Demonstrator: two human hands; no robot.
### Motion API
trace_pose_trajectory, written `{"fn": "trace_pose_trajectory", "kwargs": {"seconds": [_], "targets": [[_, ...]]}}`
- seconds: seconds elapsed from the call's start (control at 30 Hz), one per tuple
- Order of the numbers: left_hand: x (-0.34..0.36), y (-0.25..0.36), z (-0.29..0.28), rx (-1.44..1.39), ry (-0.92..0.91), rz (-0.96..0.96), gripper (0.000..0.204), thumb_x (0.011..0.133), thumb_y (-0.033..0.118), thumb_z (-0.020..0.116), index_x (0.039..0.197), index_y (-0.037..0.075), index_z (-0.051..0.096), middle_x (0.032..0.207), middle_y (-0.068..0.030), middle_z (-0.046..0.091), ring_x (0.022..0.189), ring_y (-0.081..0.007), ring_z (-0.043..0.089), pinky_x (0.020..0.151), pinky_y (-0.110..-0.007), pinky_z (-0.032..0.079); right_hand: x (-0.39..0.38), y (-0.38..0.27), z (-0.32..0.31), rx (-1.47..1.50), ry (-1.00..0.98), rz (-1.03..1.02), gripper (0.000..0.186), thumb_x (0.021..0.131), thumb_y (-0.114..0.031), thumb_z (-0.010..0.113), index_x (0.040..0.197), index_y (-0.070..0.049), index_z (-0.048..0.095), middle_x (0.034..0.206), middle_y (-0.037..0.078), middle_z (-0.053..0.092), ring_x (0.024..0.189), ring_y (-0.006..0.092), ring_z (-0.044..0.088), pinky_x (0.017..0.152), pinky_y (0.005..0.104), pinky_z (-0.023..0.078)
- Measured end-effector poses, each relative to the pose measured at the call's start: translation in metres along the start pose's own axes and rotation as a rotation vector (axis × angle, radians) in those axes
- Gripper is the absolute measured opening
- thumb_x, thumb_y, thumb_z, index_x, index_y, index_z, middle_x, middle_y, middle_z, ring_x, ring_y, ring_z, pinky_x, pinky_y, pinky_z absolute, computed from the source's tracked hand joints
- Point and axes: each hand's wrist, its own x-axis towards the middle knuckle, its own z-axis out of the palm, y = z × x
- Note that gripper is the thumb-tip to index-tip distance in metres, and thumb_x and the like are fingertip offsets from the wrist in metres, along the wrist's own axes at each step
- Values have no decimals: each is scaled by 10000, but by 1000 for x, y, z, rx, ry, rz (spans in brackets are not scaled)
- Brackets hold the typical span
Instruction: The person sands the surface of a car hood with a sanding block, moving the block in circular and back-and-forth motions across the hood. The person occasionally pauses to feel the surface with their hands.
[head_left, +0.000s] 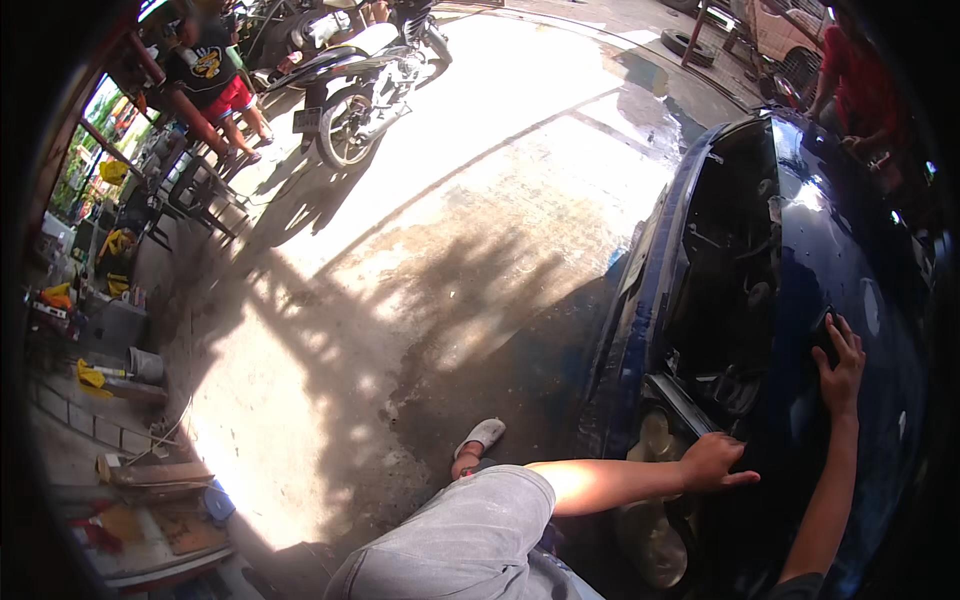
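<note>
A dark blue car body (850, 240) fills the right side, with a long dark opening (725, 270) along its front. Near the front corner of the opening, my left hand (714, 463) rests by the edge, holding nothing. Its thumb stretches out to the right, while the other fingers are bent and partly hidden. My right hand (841, 366) lies on the blue panel farther right, its fingers over a small dark pad (829, 322). That pad is mostly covered, and its exact kind is unclear. Below my left hand sits a cloudy headlight (652, 545).
Across the car, a person in a red shirt (862, 85) leans close to it. A motorcycle (365, 95) stands far off, near a person in red shorts (232, 97). A chair (205, 190), a bucket (146, 365) and boards (155, 470) line the left. The concrete floor (480, 220) is partly shaded.
</note>
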Motion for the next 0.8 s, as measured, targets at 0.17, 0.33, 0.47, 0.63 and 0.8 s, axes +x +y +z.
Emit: {"fn": "trace_pose_trajectory", "kwargs": {"seconds": [0.17,0.33,0.47,0.63,0.8], "targets": [[-1,-5,5,-12,-6,11,672,993,652,700,849,-3,664,845,-190,698,864,-427,709,856,-507,565,-59,-15,0,-11,-67,-81,674,854,-255,843,1501,-132,695,1609,128,608,1465,365,537,1206,505,383],[0,2,-3,-41,-52,6,632,1008,621,699,1034,-9,716,924,-203,736,923,-428,726,901,-515,571,-54,-33,-30,73,-36,-221,710,740,-237,893,1422,-107,743,1566,126,643,1432,367,555,1191,487,403],[3,3,-13,-19,34,91,605,984,611,740,927,8,731,822,-166,727,818,-391,737,848,-483,586,32,-32,0,-54,143,-127,584,902,-318,866,1461,-214,734,1527,80,675,1324,309,617,1141,458,429],[9,5,-14,-54,-38,66,632,952,621,770,826,8,682,801,-179,725,804,-400,735,798,-478,586,-48,-68,-21,-59,-21,-142,674,799,-387,932,1440,-274,756,1533,21,662,1249,256,608,1106,428,437],[8,5,-9,-23,95,92,652,897,613,831,693,43,589,672,-134,620,654,-390,653,670,-485,528,-47,-52,-35,-16,-55,-129,653,798,-389,935,1421,-286,769,1541,12,660,1244,263,617,1102,432,432]]}}
